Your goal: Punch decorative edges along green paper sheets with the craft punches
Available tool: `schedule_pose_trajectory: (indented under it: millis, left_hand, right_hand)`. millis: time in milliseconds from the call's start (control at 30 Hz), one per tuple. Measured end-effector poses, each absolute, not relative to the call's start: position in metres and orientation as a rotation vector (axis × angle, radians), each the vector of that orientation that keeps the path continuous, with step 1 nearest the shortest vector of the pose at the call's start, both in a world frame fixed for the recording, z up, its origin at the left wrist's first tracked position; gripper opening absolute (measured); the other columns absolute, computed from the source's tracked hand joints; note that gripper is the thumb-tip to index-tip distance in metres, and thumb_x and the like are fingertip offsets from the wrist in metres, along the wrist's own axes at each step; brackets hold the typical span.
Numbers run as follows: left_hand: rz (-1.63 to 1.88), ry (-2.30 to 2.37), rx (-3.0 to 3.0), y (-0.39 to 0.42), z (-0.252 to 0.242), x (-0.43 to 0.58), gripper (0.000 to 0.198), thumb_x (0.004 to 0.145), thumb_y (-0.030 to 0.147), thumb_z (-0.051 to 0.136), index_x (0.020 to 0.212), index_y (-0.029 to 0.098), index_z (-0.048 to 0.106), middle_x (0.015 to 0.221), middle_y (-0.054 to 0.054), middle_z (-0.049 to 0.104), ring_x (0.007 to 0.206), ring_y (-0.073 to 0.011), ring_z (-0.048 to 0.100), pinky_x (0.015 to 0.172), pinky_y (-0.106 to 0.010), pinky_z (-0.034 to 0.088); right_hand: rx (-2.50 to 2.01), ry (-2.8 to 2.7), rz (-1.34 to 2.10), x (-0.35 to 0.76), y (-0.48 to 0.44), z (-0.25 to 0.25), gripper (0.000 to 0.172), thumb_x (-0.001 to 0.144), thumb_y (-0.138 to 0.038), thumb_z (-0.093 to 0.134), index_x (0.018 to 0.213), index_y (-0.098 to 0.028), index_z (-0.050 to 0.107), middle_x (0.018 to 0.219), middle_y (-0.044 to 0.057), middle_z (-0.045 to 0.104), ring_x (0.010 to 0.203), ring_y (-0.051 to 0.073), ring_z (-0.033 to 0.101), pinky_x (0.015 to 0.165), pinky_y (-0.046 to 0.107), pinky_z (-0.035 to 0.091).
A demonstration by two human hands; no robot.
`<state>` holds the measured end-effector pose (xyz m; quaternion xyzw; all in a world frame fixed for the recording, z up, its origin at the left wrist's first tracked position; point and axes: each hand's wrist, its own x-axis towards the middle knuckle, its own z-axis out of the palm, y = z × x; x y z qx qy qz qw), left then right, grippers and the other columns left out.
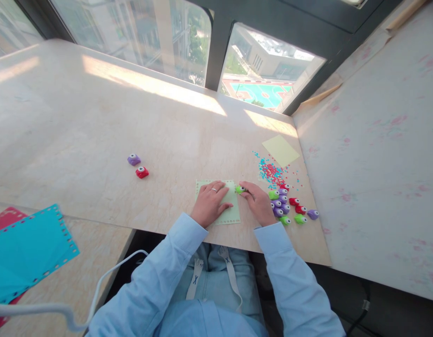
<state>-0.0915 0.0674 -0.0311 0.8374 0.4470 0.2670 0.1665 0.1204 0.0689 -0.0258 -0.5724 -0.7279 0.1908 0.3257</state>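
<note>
Apparently edge-punching: left hand [210,202] flat, fingers loosely spread, pinning pale green sheet [232,215]; right hand [257,204] pinches green punch [239,189] at sheet's right edge. Next move likely calls for steady sheet.

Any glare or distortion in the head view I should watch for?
Head view: sunlight strips brighten the table beyond the left hand and right hand; head view: the window frame slants, likely lens distortion; head view: the confetti is too fine to separate.
</note>
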Motion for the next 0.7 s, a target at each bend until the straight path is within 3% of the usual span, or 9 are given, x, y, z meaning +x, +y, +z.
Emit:
schedule_pose_trajectory:
  millis: [700]
  left_hand:
    - [0.743, 1.279, 2.363, 0.0676, -0.0302, -0.0914, 0.040, 0.086, 0.039, 0.066, 0.120, 0.019, 0.060, 0.131, -0.014, 0.060, 0.128, -0.0305, 0.049, 0.101, -0.047, 0.039]
  right_hand:
    - [-1.491, -1.796, 0.571, 0.1206, 0.0691, -0.0244, 0.030, 0.085, -0.021, 0.053, 0.110, -0.024, 0.070, 0.117, 0.007, 0.071, 0.111, 0.022, 0.064, 0.101, 0.043, 0.050]
